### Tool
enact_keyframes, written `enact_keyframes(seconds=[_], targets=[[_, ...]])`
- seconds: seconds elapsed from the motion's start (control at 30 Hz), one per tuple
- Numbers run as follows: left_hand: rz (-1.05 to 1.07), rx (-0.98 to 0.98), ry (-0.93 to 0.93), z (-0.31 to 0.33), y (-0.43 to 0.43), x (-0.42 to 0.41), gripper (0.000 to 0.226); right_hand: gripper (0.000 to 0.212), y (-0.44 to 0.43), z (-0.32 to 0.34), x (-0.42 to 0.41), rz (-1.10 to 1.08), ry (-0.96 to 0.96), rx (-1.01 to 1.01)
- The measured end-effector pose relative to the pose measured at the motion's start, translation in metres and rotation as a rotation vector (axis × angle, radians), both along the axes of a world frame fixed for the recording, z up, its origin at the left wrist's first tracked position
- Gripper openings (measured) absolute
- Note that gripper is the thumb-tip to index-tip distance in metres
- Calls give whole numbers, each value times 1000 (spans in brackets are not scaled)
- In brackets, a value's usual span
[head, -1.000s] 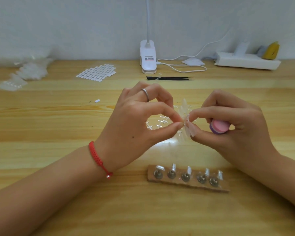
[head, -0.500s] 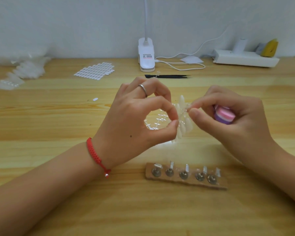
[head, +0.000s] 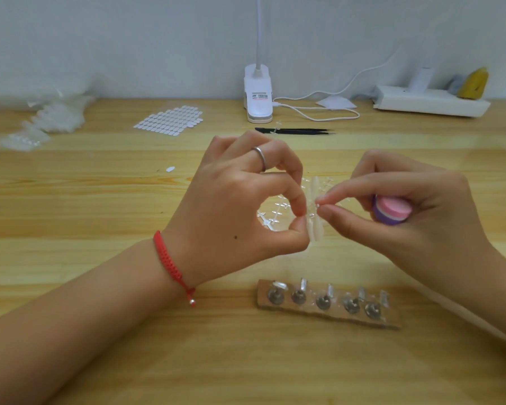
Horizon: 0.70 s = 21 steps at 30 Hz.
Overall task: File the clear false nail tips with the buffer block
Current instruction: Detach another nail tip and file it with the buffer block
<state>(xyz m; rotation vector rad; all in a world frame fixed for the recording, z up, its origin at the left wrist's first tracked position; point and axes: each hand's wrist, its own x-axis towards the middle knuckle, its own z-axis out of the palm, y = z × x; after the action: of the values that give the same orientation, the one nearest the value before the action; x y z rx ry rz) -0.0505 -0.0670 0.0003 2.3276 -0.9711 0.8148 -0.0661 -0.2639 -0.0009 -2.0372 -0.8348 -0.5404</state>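
Note:
A strip of clear false nail tips (head: 314, 226) stands upright between my two hands over the middle of the wooden table. My left hand (head: 240, 206) pinches its left edge with thumb and forefinger. My right hand (head: 415, 217) pinches one tip of the strip with thumb and forefinger, while its curled fingers hold the pink and purple buffer block (head: 390, 210) against the palm. Several loose clear sprue pieces (head: 275, 214) lie on the table behind the hands.
A cardboard strip (head: 327, 302) with several metal studs carrying clear tips lies near the front. Black tweezers (head: 295, 130), a white clip lamp (head: 257, 95) with its cable, a white power strip (head: 430, 103), a sticker sheet (head: 170, 121) and bags of tips (head: 50, 118) sit at the back.
The nail strip has turned more upright between my hands. My right hand has shifted slightly right, with the buffer block tilting in its palm. The pinch on the strip persists.

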Motion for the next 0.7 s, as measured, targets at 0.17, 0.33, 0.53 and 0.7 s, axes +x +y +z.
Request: enact_keyframes(seconds=[0.17, 0.33, 0.53, 0.7], targets=[[-4, 95, -73, 1, 0, 2, 6, 11, 0, 2, 1, -8, 0, -51], [20, 108, -84, -1, -1, 2, 6, 9, 3, -1, 1, -60, 1, -40], [37, 39, -25, -2, 0, 3, 6, 10, 2, -5, 4, -38, 66, 69], [29, 25, -12, -2, -1, 2, 7, 10, 3, -4, 4, -26, 46, 60]])
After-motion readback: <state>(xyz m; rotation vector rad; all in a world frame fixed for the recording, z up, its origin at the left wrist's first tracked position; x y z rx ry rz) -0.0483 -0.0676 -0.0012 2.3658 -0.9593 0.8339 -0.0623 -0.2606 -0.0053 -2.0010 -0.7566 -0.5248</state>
